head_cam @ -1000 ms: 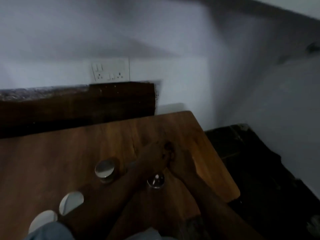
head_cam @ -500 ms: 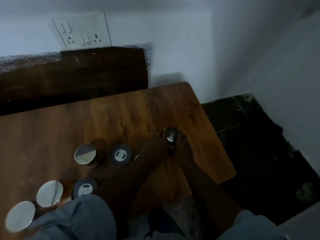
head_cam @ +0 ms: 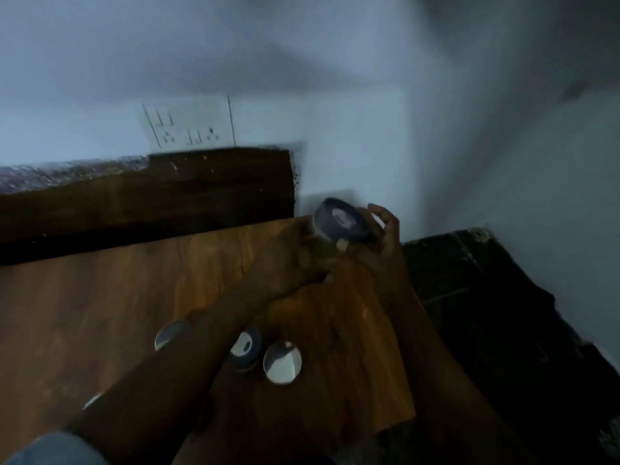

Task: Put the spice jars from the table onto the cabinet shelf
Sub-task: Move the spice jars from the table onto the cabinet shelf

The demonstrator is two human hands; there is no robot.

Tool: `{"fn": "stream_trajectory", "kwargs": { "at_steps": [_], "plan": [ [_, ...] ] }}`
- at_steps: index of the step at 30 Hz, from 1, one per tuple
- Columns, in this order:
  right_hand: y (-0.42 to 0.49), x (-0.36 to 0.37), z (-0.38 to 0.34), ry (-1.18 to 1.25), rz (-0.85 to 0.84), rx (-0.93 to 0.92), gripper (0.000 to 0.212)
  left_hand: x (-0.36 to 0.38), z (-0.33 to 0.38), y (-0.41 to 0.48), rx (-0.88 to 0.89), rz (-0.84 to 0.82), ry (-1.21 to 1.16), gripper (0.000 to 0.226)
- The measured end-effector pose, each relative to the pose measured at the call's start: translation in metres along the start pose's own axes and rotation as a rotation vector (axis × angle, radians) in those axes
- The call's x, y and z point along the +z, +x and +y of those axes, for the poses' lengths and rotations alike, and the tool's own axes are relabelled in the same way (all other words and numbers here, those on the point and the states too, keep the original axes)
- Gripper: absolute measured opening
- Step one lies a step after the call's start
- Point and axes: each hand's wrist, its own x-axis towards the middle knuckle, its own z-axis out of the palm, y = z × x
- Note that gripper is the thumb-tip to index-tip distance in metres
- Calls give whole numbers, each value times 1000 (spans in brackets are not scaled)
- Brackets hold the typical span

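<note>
A spice jar with a dark lid (head_cam: 339, 221) is raised above the far right corner of the wooden table (head_cam: 100, 297), tilted toward the wall. My left hand (head_cam: 298, 263) grips its body from below and the left. My right hand (head_cam: 379, 236) wraps the lid side with its fingers partly spread. On the table under my left forearm stand a silver-lidded jar (head_cam: 282, 362), a dark-lidded jar (head_cam: 246, 347) and another silver-lidded jar (head_cam: 169, 333). A further silver lid (head_cam: 93, 401) peeks out at the lower left. The cabinet shelf is out of view.
A dark wooden panel (head_cam: 151, 193) runs along the wall behind the table, with a white switch and socket plate (head_cam: 188, 125) above it. To the right of the table lies a dark floor (head_cam: 486, 297) beside a pale wall. The view is dim and blurred.
Both hands have lifted the dark-lidded jar off the table and up toward the far right corner. The camera has tilted up, so fewer jars show at the lower left.
</note>
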Motion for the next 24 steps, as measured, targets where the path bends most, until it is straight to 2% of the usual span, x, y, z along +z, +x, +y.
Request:
{"fn": "stream_trajectory", "kwargs": {
  "at_steps": [3,5,7,10,14,16,20,24],
  "plan": [
    [13,17,-47,128,116,-69,51,-43,34,11,63,296,-92,88],
    [19,39,-91,69,110,-193,51,-75,68,15,113,451,-128,87],
    [22,52,-125,55,88,-292,63,-107,94,15,189,514,-122,89],
    [30,60,-178,83,107,-432,58,-164,124,13,320,552,-23,88],
    [52,66,-258,93,87,-647,62,-243,166,20,457,636,-41,65],
    [67,70,-294,60,93,-728,60,-272,188,30,504,693,-37,61],
    [114,77,-352,-66,141,-770,57,-318,218,74,458,805,-55,44],
    [168,85,-385,-358,156,-685,41,-349,231,129,218,701,226,52]
  ]
}}
